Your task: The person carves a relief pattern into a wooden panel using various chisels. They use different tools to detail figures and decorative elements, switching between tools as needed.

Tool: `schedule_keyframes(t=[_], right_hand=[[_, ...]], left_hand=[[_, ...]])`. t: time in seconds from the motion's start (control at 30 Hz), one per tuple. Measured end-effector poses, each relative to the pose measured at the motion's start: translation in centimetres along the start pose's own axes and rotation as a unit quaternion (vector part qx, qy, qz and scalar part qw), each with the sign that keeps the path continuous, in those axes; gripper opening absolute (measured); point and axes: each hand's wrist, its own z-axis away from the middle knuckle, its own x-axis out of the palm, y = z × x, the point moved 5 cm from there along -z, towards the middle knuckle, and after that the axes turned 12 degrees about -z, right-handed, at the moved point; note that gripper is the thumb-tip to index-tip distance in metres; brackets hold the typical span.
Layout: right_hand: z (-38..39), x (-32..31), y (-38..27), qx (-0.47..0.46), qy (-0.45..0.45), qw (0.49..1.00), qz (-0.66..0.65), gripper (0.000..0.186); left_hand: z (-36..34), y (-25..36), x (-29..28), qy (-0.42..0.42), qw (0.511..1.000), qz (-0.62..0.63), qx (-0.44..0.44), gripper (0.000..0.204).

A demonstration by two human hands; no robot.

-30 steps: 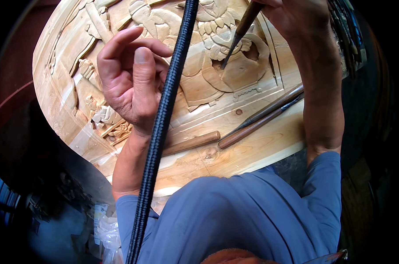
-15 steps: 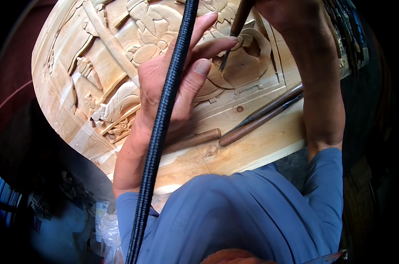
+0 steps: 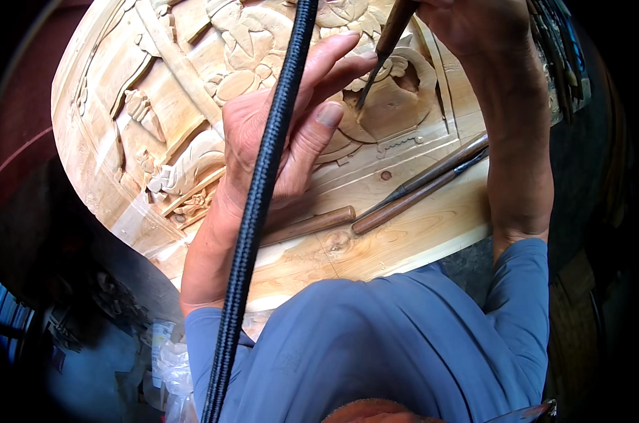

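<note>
Over the carved wood (image 3: pixel 182 116), left hand (image 3: pixel 246 137) aslant

Left hand (image 3: pixel 302 144) moved: a second ago well left of the right hand's (image 3: pixel 474 25) grip, fingers curled, clear of the chisel (image 3: pixel 390 39). Now nearer, left of and below the grip, fingers stretched toward the blade. Uncovered a curved carved strip (image 3: pixel 196 158) farther left of the grip. Versus half a second ago, grip and chisel shifted slightly right.
</note>
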Motion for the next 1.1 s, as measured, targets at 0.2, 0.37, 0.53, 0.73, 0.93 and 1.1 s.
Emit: schedule_keyframes(t=[0.2, 0.37, 0.53, 0.73, 0.93, 1.1], right_hand=[[0.7, -0.1, -0.8, -0.042, -0.031, 0.998, 0.038, 0.048], [0.8, -1.1, 0.5, -0.054, 0.045, 0.997, -0.038, 0.044], [2.9, -1.1, -0.4, -0.064, 0.108, 0.992, -0.013, 0.043], [4.8, -0.1, -0.8, -0.111, 0.172, 0.979, 0.01, 0.044], [3.9, -1.2, -0.5, -0.128, 0.144, 0.981, 0.01, 0.041], [3.8, -1.8, -3.7, 0.008, 0.103, 0.99, -0.092, 0.041]], left_hand=[[-0.3, 0.2, 0.2, -0.007, 1.0, 0.0, -0.008, 0.049], [-0.2, 0.4, 0.2, -0.007, 1.0, -0.004, -0.028, 0.048], [-0.2, 0.5, 0.4, -0.006, 0.998, 0.015, -0.058, 0.048], [0.2, 0.2, 0.3, 0.06, 0.996, 0.04, -0.055, 0.047], [0.4, -0.3, 0.4, 0.118, 0.986, 0.092, -0.078, 0.043], [0.8, -0.9, 0.2, 0.156, 0.976, 0.126, -0.082, 0.043]])
